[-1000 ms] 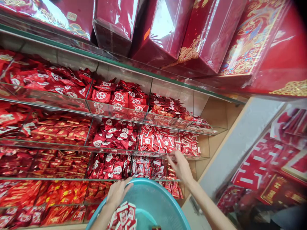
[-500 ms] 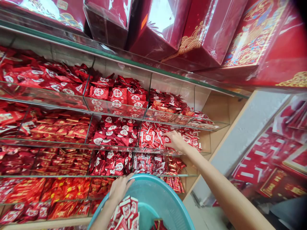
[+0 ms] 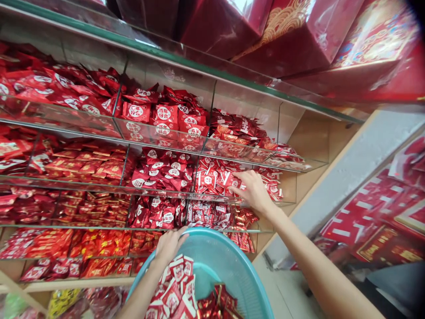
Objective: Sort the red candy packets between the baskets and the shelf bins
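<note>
My left hand is wrapped over the far left rim of a turquoise plastic basket. Inside the basket, red-and-white packets are heaped on the left, with shiny dark-red packets near the middle. My right hand reaches over the clear front strip of a shelf compartment, thumb and index finger apart. Its fingertips are at small red-and-white packets in that compartment. The other fingers are partly hidden behind the hand, and I see no packet clearly gripped.
Glass shelves hold several rows of red packets split by clear dividers. Large red boxes stand on the top shelf. A wooden side panel ends the rack. Red goods hang at right, above a tiled floor.
The view has tilted down, showing more of the basket's contents. My right hand stays by the red-and-white packets, its thumb now further from the index finger. My left hand keeps the rim.
</note>
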Demonstrator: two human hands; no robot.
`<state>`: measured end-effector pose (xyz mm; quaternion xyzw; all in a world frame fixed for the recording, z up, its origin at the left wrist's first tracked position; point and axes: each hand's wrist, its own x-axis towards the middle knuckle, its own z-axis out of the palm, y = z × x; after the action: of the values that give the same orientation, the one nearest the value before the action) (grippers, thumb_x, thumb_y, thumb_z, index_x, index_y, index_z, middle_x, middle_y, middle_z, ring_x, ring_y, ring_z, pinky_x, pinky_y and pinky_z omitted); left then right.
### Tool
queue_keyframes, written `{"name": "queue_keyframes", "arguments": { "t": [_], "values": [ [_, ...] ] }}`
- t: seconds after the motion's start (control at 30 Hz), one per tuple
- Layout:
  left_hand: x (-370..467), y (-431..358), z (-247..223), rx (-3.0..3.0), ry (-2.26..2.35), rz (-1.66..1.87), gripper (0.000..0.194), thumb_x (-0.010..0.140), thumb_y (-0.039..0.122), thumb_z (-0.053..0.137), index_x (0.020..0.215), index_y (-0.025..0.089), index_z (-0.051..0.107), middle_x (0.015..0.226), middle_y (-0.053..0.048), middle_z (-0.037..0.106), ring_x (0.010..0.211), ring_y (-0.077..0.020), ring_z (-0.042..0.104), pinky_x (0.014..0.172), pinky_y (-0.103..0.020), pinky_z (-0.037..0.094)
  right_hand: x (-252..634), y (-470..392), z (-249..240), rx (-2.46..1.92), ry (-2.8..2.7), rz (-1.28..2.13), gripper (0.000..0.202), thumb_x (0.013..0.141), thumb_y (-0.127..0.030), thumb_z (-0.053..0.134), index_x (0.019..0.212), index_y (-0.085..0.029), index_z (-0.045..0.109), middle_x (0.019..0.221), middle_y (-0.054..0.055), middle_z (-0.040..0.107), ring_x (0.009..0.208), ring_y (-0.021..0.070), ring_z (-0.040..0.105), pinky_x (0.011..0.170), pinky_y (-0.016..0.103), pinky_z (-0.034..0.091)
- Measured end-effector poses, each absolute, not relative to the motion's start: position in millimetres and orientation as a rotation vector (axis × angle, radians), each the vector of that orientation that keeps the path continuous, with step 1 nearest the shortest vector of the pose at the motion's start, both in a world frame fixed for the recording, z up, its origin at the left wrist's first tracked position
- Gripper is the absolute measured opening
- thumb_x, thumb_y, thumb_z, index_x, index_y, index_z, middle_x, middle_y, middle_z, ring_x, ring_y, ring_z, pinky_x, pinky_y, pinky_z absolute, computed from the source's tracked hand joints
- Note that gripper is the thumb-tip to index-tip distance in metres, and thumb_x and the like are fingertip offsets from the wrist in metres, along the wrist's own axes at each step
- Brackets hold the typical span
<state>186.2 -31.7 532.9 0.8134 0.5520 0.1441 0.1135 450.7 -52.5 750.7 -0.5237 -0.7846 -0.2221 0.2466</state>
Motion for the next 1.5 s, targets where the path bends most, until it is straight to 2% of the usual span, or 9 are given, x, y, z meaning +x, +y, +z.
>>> {"name": "queue_keyframes", "arguments": {
  "t": [0.1,0.2,0.3,0.4,0.63,0.87,1.03,1.3,1.5],
  "values": [
    [187,-33,532,2.405,1.613,0.420,0.045,0.086,0.051,0.023,0.122,0.036,0.046,0.101,-0.004,0.065,0.091,-0.0193,0.060,0.074,-0.026,0.042,424,-74,713,-1.357,-2.188,-0.358,0.041,0.081,-0.044,0.050,0.113,-0.020,0.052,0.099,0.009,0.060,0.093,0.0233,0.049,0.080,0.037,0.034],
    [187,-33,531,2.416,1.629,0.414,0.047,0.086,0.054,0.020,0.124,0.037,0.044,0.100,-0.004,0.065,0.089,-0.0195,0.060,0.072,-0.026,0.042,399,-92,645,-1.410,-2.309,-0.024,0.040,0.079,-0.047,0.051,0.110,-0.022,0.055,0.097,0.008,0.061,0.091,0.0219,0.050,0.079,0.034,0.036],
    [187,-35,532,2.411,1.636,0.406,0.048,0.086,0.054,0.020,0.123,0.036,0.044,0.099,-0.004,0.065,0.089,-0.0192,0.060,0.070,-0.025,0.042,388,-104,574,-1.579,-2.369,0.232,0.038,0.078,-0.049,0.052,0.104,-0.023,0.058,0.095,0.005,0.063,0.094,0.0224,0.050,0.083,0.035,0.035],
    [187,-36,534,2.416,1.630,0.418,0.048,0.086,0.054,0.020,0.122,0.036,0.046,0.099,-0.004,0.066,0.089,-0.0197,0.060,0.071,-0.026,0.042,389,-110,529,-1.763,-2.410,0.355,0.036,0.075,-0.046,0.056,0.102,-0.022,0.060,0.097,0.006,0.063,0.099,0.0245,0.049,0.085,0.036,0.034],
    [188,-36,535,2.399,1.651,0.402,0.048,0.085,0.055,0.021,0.122,0.036,0.046,0.100,-0.004,0.065,0.091,-0.0201,0.059,0.074,-0.026,0.042,388,-113,508,-1.877,-2.420,0.331,0.035,0.073,-0.035,0.061,0.104,-0.019,0.059,0.103,0.009,0.061,0.105,0.0265,0.046,0.090,0.039,0.033],
    [188,-36,534,2.370,1.649,0.405,0.047,0.085,0.054,0.023,0.122,0.036,0.046,0.101,-0.004,0.065,0.091,-0.0185,0.060,0.073,-0.024,0.042,380,-113,491,-1.900,-2.409,0.378,0.041,0.071,-0.035,0.062,0.109,-0.022,0.056,0.110,0.008,0.058,0.113,0.0281,0.043,0.096,0.043,0.030],
    [187,-33,527,2.399,1.640,0.468,0.044,0.086,0.052,0.025,0.121,0.036,0.047,0.101,-0.004,0.065,0.091,-0.0184,0.060,0.074,-0.025,0.042,380,-110,516,-1.805,-2.397,0.320,0.040,0.074,-0.038,0.059,0.111,-0.023,0.054,0.113,0.009,0.055,0.109,0.0286,0.047,0.092,0.044,0.033],
    [187,-34,530,2.361,1.642,0.446,0.045,0.087,0.050,0.024,0.122,0.035,0.046,0.101,-0.004,0.064,0.092,-0.0186,0.060,0.076,-0.025,0.043,391,-75,667,-1.403,-2.139,-0.288,0.026,0.088,-0.033,0.036,0.105,-0.020,0.053,0.096,0.007,0.059,0.091,0.0199,0.052,0.081,0.033,0.039],
    [187,-34,529,2.364,1.646,0.457,0.044,0.086,0.050,0.023,0.120,0.035,0.048,0.098,-0.005,0.065,0.090,-0.0198,0.060,0.073,-0.027,0.043,411,-24,731,-1.668,-1.761,-0.720,0.025,0.085,-0.039,0.041,0.091,-0.017,0.051,0.083,0.009,0.058,0.080,0.0215,0.052,0.069,0.031,0.039]
  ]
}}
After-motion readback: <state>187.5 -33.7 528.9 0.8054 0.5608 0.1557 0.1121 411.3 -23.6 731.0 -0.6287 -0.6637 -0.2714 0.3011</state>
